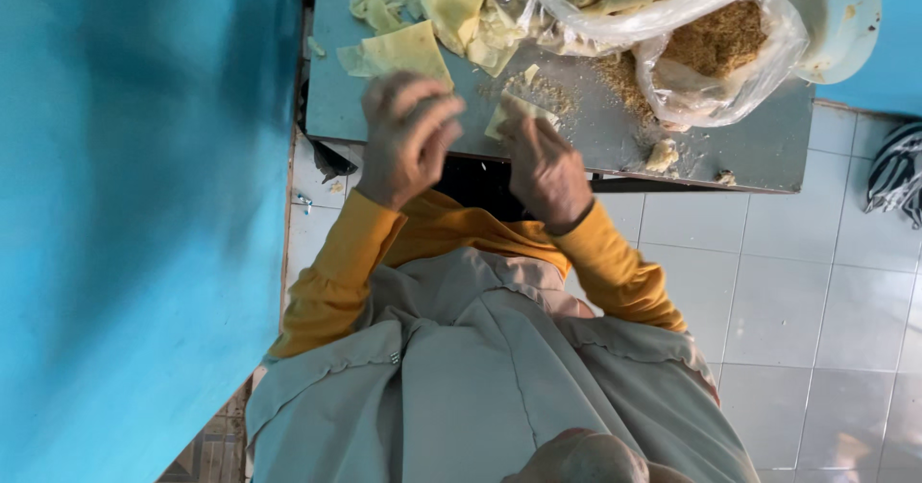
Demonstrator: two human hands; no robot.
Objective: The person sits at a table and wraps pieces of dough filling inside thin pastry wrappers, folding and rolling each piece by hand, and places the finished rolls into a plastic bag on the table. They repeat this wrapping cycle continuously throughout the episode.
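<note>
- A grey metal table (615, 142) stands against a bright blue wall (134, 214).
- Beyond the table's far corner, more blue wall shows.
- Below the table lies a floor of pale square tiles (816, 291).
- A striped object (898, 171), perhaps cloth, lies on the tiles beside the table.
- Light is soft and even.

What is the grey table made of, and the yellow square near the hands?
The table looks like metal: a thin, flat grey sheet with a dull sheen. The yellow square looks like soft thin dough or pastry skin, matte, pale and slightly floppy; I can't be sure.
</note>
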